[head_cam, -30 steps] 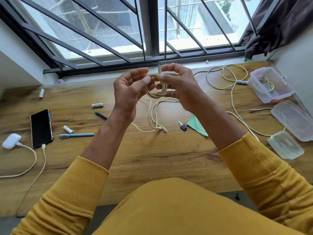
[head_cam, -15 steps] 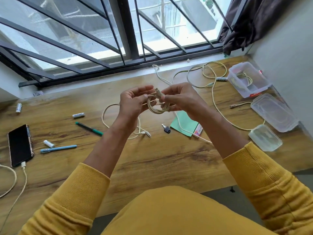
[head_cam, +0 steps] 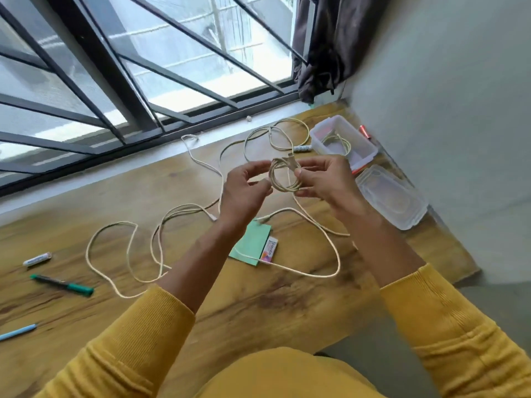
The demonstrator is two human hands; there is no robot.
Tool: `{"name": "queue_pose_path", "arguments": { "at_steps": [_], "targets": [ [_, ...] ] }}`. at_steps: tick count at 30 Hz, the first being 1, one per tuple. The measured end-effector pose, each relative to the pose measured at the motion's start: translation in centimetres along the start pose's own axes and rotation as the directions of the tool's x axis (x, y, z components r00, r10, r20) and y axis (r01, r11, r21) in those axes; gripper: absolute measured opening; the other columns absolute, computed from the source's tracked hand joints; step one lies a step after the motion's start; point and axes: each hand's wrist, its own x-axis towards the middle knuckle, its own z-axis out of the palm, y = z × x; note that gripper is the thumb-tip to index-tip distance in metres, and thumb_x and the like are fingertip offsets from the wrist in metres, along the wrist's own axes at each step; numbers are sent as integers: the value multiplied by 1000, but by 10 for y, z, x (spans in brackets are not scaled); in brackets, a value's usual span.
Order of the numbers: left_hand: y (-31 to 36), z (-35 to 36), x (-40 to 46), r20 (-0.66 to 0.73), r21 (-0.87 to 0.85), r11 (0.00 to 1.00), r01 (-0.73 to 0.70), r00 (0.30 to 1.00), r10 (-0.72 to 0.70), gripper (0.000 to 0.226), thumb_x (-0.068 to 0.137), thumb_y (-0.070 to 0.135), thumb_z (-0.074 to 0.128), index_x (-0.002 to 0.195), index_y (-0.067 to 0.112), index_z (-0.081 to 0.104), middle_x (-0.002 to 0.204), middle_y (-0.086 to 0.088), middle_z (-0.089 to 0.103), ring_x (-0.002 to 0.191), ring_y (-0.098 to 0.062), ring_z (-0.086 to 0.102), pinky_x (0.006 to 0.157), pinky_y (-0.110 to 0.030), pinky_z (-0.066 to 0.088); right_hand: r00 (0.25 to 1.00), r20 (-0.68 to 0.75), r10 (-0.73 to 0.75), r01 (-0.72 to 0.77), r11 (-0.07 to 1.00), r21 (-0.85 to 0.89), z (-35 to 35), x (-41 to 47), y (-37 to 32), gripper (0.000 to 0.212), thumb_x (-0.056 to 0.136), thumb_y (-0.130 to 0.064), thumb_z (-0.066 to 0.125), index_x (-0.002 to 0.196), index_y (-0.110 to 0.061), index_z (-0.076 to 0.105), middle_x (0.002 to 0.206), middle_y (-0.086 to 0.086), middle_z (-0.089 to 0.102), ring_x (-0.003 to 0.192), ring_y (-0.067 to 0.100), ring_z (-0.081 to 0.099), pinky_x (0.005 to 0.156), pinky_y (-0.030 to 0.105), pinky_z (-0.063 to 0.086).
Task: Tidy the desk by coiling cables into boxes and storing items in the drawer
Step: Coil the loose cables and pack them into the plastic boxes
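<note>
Between the two sets of fingers, above the wooden counter (head_cam: pixel 258 305), hangs a small coil of cream braided cable (head_cam: pixel 283 176), the right hand (head_cam: pixel 327 183) pinching its right edge while the left hand (head_cam: pixel 244 193) pinches its left side, its loose tail trailing below.

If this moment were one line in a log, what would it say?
step: coiling cable | left hand: pinches coil | right hand: holds coil | open box: already holds a cable | desk: loose cable trailing

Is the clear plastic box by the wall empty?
No, the open clear plastic box by the grey wall already has a coiled cream cable lying inside it.
</note>
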Motion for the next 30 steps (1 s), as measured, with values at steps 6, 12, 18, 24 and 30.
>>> {"name": "queue_pose_path", "arguments": {
  "at_steps": [6, 12, 18, 24, 30],
  "targets": [
    [22, 75, 38, 177, 219, 964, -149, 978, 111, 43, 90, 22, 68, 133, 26, 74, 132, 10, 74, 113, -8, 72, 101, -40, 61, 970, -237, -63, 42, 995, -94, -67, 41, 0, 25, 91, 0, 78, 116, -3, 76, 95, 8, 78, 77, 22, 79, 64, 39, 66],
    [20, 111, 73, 330, 500, 809, -309, 932, 151, 54, 95, 18, 65, 149, 25, 61, 152, 3, 61, 144, -20, 52, 119, -47, 42, 896, -328, -299, 97, 853, -513, -103, 86, -1, 21, 86, -12, 75, 105, -19, 81, 92, 2, 79, 76, 19, 77, 71, 45, 67],
    [11, 129, 95, 441, 617, 655, -437, 881, 172, 55, 103, 26, 60, 156, 17, 51, 163, -4, 49, 158, -25, 31, 129, -43, 19, 905, -225, -362, 84, 668, -739, -110, 113, -8, 24, 88, -11, 72, 109, -19, 80, 102, 4, 80, 91, 23, 75, 86, 36, 61],
    [5, 138, 100, 498, 683, 518, -515, 847, 186, 53, 106, 40, 51, 154, 18, 54, 163, 0, 49, 162, -28, 20, 131, -54, 3, 961, -120, -248, 24, 509, -861, -105, 119, -4, 18, 88, -13, 71, 101, -24, 75, 106, 5, 77, 97, 32, 72, 79, 34, 57],
    [-4, 139, 103, 545, 677, 463, -572, 812, 207, 48, 107, 42, 51, 148, 18, 60, 158, -3, 54, 158, -31, 28, 129, -54, 13, 970, -45, -237, 14, 243, -970, -101, 124, -1, 21, 94, -10, 69, 114, -10, 75, 111, 17, 74, 102, 38, 72, 82, 37, 57]
  ]
}}
